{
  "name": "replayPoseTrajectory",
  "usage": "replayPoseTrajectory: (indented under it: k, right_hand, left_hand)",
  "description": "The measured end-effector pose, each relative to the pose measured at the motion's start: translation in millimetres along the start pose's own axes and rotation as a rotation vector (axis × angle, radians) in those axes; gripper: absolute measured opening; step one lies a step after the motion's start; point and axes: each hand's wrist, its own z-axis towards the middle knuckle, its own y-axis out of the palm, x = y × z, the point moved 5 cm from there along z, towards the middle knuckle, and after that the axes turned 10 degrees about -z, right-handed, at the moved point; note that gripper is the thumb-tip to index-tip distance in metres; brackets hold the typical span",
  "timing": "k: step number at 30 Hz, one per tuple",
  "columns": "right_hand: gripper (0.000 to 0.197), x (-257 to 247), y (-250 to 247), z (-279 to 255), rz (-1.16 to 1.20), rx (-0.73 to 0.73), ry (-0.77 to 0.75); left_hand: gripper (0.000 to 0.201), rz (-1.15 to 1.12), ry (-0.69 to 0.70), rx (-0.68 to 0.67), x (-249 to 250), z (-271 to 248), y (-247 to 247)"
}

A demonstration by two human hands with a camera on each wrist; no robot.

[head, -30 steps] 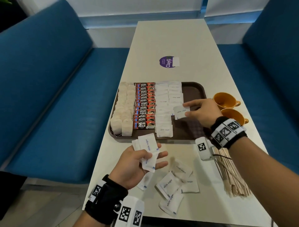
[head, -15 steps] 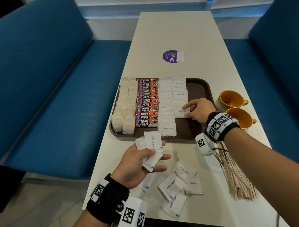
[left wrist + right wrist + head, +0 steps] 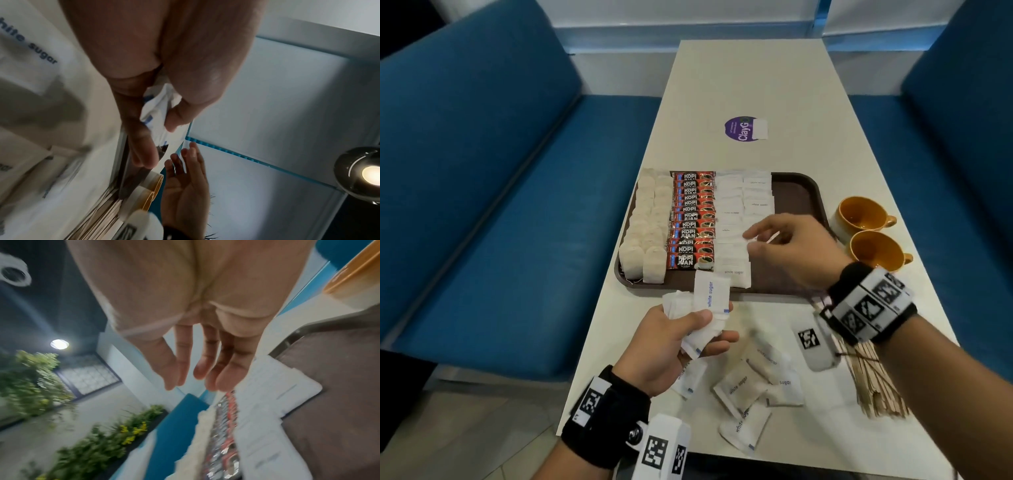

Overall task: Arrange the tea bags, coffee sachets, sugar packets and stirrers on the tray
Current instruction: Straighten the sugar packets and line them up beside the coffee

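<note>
A brown tray (image 3: 803, 192) holds rows of tea bags (image 3: 645, 236), red coffee sachets (image 3: 692, 219) and white sugar packets (image 3: 732, 219). My left hand (image 3: 671, 342) grips a small bunch of sugar packets (image 3: 710, 298) just in front of the tray; the left wrist view shows the sugar packets (image 3: 158, 112) pinched between thumb and fingers. My right hand (image 3: 787, 246) hovers over the tray's second sugar row with relaxed fingers (image 3: 185, 369) and nothing in it. Several loose sugar packets (image 3: 739, 390) lie on the table near me. A pile of wooden stirrers (image 3: 873, 387) lies at the right.
Two orange cups (image 3: 866, 233) stand right of the tray. A purple round sticker (image 3: 739, 128) marks the white table (image 3: 756, 75) farther back. Blue bench seats (image 3: 482, 171) run along both sides.
My right hand set a sugar packet down in the tray's second sugar row, let go and is drawing back toward me. The left hand still holds its bunch.
</note>
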Motion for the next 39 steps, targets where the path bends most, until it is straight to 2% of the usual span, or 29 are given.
replayPoseTrajectory:
  k: [3,5,10,12,16,22,27,34,39]
  right_hand:
    - [0.013,-29,12,-46,0.120,-0.169,-0.132]
    - [0.012,-33,20,-68,0.160,-0.225,-0.178]
    - [0.018,-26,28,-93,0.221,-0.143,-0.184]
    - [0.016,-22,29,-98,0.243,-0.132,-0.150]
    - [0.015,-11,31,-102,0.330,-0.113,-0.059]
    - [0.021,-2,29,-105,0.470,-0.071,0.038]
    - [0.021,1,23,-107,0.523,0.012,0.039]
    - [0.026,9,19,-107,0.501,0.037,0.047]
    - [0.041,9,21,-109,0.491,0.031,0.010]
  left_hand:
    - [0.025,0.059,-0.001,-0.001,-2,-4,2]
    - [0.027,0.099,0.004,0.004,-4,-7,3]
    - [0.036,0.177,0.031,0.021,-5,-11,5]
    - [0.038,0.176,0.071,0.056,-3,-12,5]
    - [0.028,0.166,0.155,0.112,-1,-14,5]
    - [0.037,0.116,0.191,0.119,-3,-14,10]
    - [0.039,0.171,0.142,0.060,-9,-12,12]
    - [0.026,0.241,0.234,0.127,-2,-11,6]
    - [0.043,0.228,0.189,0.104,-3,-9,7]
